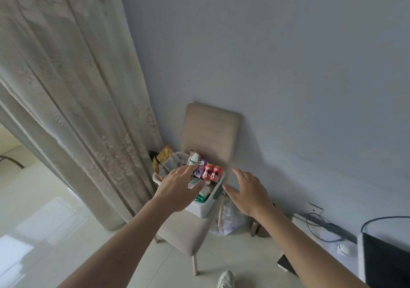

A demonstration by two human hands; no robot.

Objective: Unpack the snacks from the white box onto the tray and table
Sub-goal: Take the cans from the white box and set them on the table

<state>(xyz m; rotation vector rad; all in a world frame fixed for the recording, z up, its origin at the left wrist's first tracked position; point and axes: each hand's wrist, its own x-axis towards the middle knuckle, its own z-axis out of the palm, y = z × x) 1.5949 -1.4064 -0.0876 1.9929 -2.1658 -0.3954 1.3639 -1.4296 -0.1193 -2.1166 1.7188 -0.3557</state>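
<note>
Home interior indicated: patterned lace curtain (66,88) hung floor-length at left; beige upholstered chair (210,130) set against plain wall (288,65); pale glossy floor tiles (55,232); wall socket (316,209) and cables (321,223) seen low at right.

white box (207,207) contents partly hidden, labels perhaps blurred

Left hand (175,190) spread over white box (199,210) of snacks (165,154) on beige chair (210,130); right hand (250,191) spread beside it. Red cans (212,173), probably drinks.
</note>
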